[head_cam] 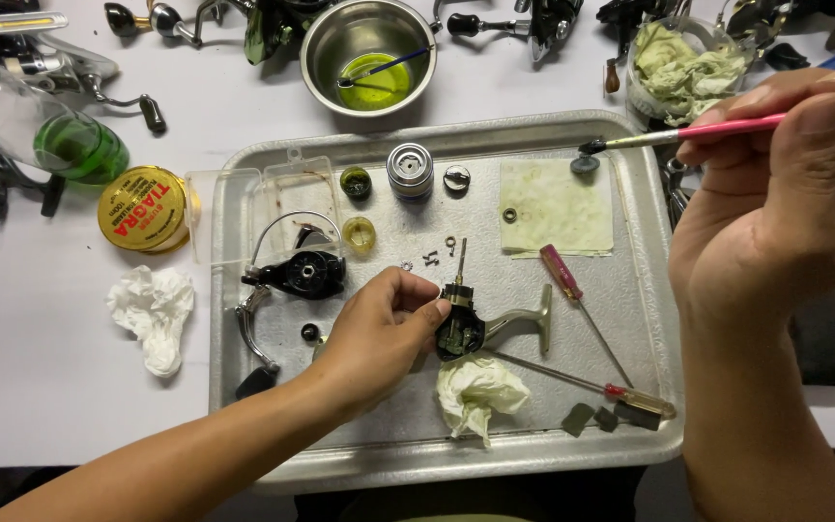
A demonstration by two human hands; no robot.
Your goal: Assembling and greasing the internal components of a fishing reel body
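Reel body (464, 324) rests on the tray (630, 290), left hand (379, 329) fingers grasping it; right hand (785, 184) fingers grip a brush (688, 133) above the tray's far right corner.

Round yellow tin (142, 208), left of tray (244, 387)

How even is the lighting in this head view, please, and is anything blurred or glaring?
Head view: soft, even overhead light with faint shadows on the metal tray; mild glare inside the steel bowl; the right hand, close to the lens, looks oversized and slightly soft; the left hand and reel body are sharp.
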